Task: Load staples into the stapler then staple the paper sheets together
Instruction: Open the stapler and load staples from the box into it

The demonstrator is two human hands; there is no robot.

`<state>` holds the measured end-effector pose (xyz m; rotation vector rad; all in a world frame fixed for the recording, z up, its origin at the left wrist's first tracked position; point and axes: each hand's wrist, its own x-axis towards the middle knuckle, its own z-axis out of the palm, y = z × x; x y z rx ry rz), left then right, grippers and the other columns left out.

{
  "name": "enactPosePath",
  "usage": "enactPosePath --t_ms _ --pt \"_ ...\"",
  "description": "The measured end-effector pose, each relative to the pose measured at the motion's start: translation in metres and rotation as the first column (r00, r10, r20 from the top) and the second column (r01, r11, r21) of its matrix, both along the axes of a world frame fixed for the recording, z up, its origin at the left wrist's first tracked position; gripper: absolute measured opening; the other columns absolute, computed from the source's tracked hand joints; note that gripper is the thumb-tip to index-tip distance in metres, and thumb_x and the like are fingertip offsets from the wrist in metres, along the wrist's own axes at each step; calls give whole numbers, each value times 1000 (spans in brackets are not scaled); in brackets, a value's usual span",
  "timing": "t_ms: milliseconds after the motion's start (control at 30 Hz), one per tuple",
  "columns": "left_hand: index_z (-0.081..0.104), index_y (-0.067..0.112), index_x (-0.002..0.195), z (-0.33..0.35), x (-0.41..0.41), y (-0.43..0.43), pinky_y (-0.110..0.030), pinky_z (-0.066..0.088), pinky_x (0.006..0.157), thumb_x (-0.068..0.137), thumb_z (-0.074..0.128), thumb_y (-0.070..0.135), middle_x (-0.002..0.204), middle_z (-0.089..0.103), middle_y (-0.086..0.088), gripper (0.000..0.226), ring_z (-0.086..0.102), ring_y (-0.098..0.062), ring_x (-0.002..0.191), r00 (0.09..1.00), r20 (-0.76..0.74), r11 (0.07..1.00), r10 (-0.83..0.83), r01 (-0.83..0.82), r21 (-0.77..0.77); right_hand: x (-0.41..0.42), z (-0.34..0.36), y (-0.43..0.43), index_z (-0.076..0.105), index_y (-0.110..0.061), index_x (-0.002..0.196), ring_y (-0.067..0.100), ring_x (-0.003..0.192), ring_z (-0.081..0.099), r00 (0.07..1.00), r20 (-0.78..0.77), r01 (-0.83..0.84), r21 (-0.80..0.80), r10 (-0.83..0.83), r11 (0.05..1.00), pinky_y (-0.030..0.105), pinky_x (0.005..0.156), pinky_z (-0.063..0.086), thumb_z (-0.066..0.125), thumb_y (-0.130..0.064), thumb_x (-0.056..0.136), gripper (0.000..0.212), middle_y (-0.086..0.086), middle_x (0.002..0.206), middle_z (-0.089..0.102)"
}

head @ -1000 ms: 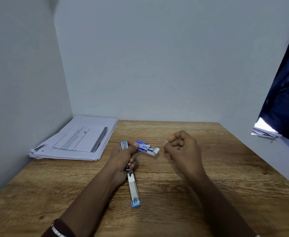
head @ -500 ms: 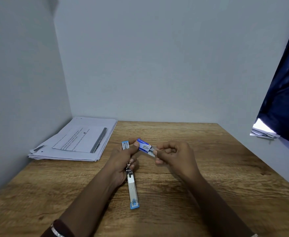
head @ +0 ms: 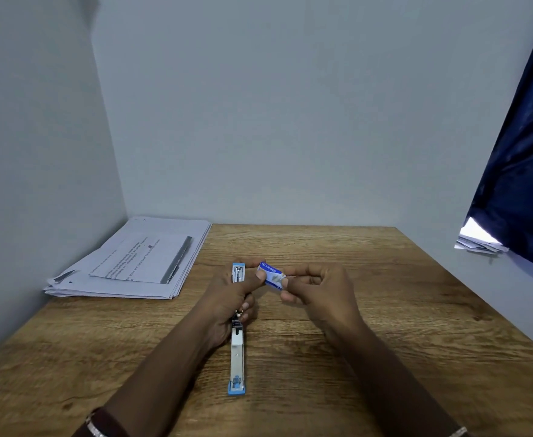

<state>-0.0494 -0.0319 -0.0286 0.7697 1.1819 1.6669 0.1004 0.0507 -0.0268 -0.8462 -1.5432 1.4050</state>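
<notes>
A blue and silver stapler (head: 237, 351) lies swung fully open on the wooden table (head: 369, 310), its length running toward me. My left hand (head: 233, 298) rests over its hinge and pinches a small blue staple box (head: 270, 275) between thumb and finger. My right hand (head: 315, 291) grips the box's right end with thumb and forefinger. The box's tray end is hidden under my right fingers. A stack of white paper sheets (head: 132, 260) lies at the table's far left corner.
Grey walls close the table at the left and back. A dark blue curtain (head: 523, 152) hangs at the right, with a few folded papers (head: 479, 241) on a ledge under it. A printed sheet with a dark strip tops the paper stack.
My right hand, a closed fist apart from the box a second ago, has moved left and taken hold of the box's right end. The box's protruding tray is now covered.
</notes>
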Motion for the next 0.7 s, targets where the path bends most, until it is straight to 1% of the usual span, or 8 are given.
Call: enactPosePath --t_ms 133,200,300,400,467,567,633,700 --pt "64 2 116 1 1 -1 -15 28 30 96 65 9 45 56 -4 22 32 -6 27 1000 3 1000 -1 1 -14 2 -1 2 76 -7 102 20 66 77 1000 12 13 -7 -13 1000 29 64 61 81 0 81 22 12 72 77" --pt "63 -1 121 2 2 -1 -15 28 30 96 65 10 44 56 -3 27 32 -6 27 1000 15 999 -22 22 -28 5 1 5 75 -5 105 21 71 77 999 11 -31 -96 33 995 29 67 62 80 1 82 25 16 84 78" --pt "59 -4 128 3 6 -1 -14 27 29 98 63 13 40 57 2 34 31 -4 25 996 -15 995 -85 85 -43 9 4 7 79 3 90 16 66 75 989 23 -134 -233 143 963 23 64 63 78 2 82 8 18 86 80" --pt "61 -1 127 3 8 1 -15 28 30 99 62 15 43 60 3 33 31 -3 27 986 -77 987 -148 141 -81 14 5 13 77 9 83 11 52 69 992 77 -78 -275 102 958 19 53 59 78 2 82 7 20 77 78" --pt "66 1 122 1 9 3 -16 28 31 100 62 17 45 58 6 27 32 -4 29 969 -175 981 -176 159 -109 18 7 16 76 11 84 11 48 67 989 134 -19 -288 60 957 18 49 58 78 4 82 8 21 74 77" --pt "72 3 112 1 13 10 -17 28 33 98 65 18 43 48 5 21 33 -6 31 923 -329 974 -201 153 -165 22 6 20 72 14 85 15 49 65 965 263 73 -232 -10 970 26 55 58 80 4 78 15 22 70 74" --pt "71 1 112 1 15 14 -18 29 33 98 65 18 43 50 4 22 34 -6 31 910 -354 969 -216 156 -190 23 5 20 71 15 84 16 47 64 935 351 107 -131 -54 986 31 57 56 79 2 77 17 25 67 72" --pt "68 2 114 1 16 16 -17 30 32 98 66 19 42 51 5 24 34 -5 30 917 -339 968 -210 147 -204 22 5 17 71 16 81 13 41 63 911 400 119 -25 -99 993 29 54 55 77 2 78 16 26 64 73"
